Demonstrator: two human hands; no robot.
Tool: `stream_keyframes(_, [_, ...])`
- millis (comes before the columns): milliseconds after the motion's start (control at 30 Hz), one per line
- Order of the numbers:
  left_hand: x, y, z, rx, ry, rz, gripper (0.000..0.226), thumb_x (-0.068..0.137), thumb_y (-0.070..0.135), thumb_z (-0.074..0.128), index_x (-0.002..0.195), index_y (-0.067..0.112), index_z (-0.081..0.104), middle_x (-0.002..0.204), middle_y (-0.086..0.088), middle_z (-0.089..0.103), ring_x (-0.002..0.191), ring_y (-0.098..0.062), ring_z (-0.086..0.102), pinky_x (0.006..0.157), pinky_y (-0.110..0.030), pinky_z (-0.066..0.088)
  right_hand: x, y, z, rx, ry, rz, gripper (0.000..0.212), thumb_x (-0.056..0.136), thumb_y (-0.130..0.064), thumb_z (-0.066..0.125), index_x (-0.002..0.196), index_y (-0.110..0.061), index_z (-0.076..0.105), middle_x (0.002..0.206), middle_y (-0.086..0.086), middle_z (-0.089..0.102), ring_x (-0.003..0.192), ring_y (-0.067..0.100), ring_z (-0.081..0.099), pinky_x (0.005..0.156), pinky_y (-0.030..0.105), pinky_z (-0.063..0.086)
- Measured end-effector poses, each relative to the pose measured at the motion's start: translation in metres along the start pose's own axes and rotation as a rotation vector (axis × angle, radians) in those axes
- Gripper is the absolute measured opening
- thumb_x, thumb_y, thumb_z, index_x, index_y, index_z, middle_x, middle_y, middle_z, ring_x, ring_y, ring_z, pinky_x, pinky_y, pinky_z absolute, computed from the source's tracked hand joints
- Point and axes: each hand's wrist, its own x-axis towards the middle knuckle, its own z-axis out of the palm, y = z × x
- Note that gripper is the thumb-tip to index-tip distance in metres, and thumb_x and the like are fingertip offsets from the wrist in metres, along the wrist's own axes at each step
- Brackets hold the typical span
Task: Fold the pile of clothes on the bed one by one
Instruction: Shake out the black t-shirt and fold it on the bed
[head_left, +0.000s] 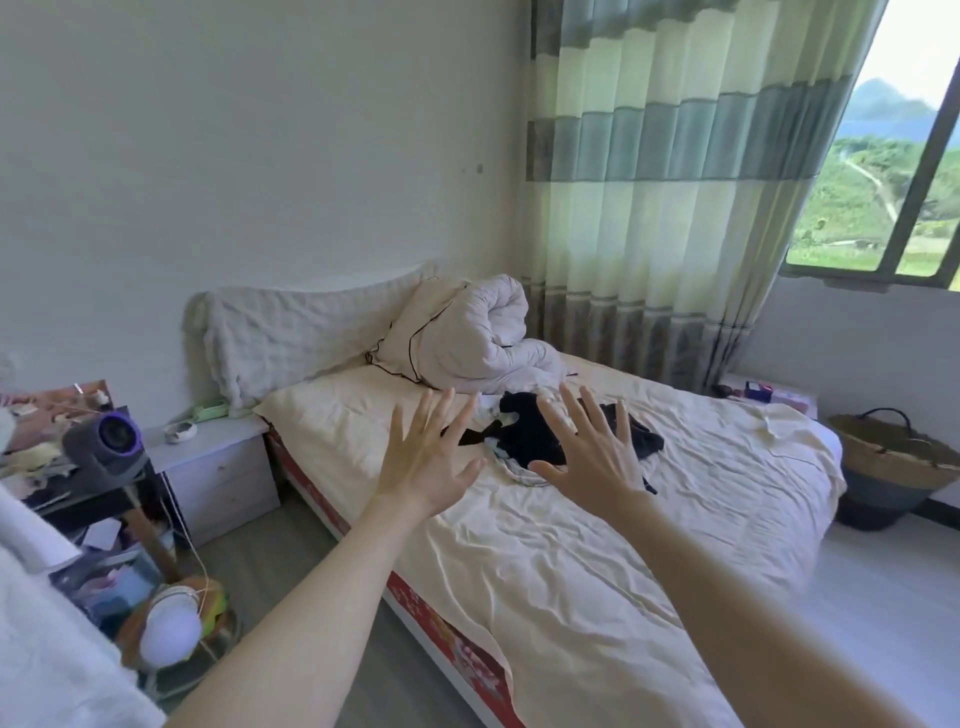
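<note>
Reaching forward, both bare arms stretch out over the bed (597, 571), palms facing away, held up in the air. Left hand (431, 457) has fingers straight and spread wide, grip holds nothing. Right hand (587, 457) same, fingers fanned apart, grip holds nothing, not touching any cloth as far as the view shows. Pile of clothes (535, 431) lies on the bed's middle, past the hands, partly hidden by the right hand: mostly dark garments, with some pale and striped fabric at its near-left edge. Bed has a wrinkled cream sheet, red patterned strip along its left side. Rolled white duvet (467, 332) sits at the head end, just behind the pile, next to a long white pillow (291, 332) leaning on the wall. Small grey nightstand (218, 467) stands left of the bed, a small dish and a green item on top. Far left: cluttered bench (47, 441) with a dark camera-like device with purple ring (106, 441); round white lamp-like object (169, 636) lower down near the floor. Striped green-grey curtain (665, 182) hangs behind the bed, window (893, 197) at right shows green hills. Woven basket with dark handles (893, 462) sits on the floor right of the bed.
</note>
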Motion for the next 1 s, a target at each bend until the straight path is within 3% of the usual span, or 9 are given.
stream_keyframes(300, [0.108,-0.053,0.112,-0.029,-0.129,-0.020,0.072,0.094,0.057,0.031,0.150,0.032,-0.008,0.159,-0.001,-0.012,0.145,-0.022,-0.016,0.114,-0.048,-0.010,0.110,0.013,0.122,0.043,-0.116,0.020,0.079,0.088,-0.065,0.041,0.151,-0.034,0.004,0.160,0.000,-0.004,0.147,0.023,-0.007,0.113,0.053,-0.012])
stream_keyframes(633, [0.230,-0.133,0.206,-0.067,-0.200,-0.128,0.072,0.093,0.058,0.030,0.149,0.035,-0.008,0.159,0.001,-0.013,0.145,-0.019,-0.015,0.114,-0.045,-0.012,0.257,0.003,0.241,0.140,-0.206,-0.053,0.079,0.088,-0.064,0.041,0.151,-0.034,0.003,0.160,-0.001,-0.002,0.147,0.022,-0.006,0.114,0.053,-0.009])
stream_keyframes(1000, [0.357,-0.270,0.288,-0.050,-0.267,-0.143,0.071,0.094,0.058,0.028,0.150,0.031,-0.006,0.159,0.000,-0.013,0.145,-0.020,-0.014,0.115,-0.046,-0.008,0.414,-0.044,0.354,0.123,-0.267,-0.050,0.077,0.089,-0.065,0.038,0.151,-0.033,0.004,0.160,-0.001,0.000,0.147,0.023,-0.005,0.114,0.052,-0.009])
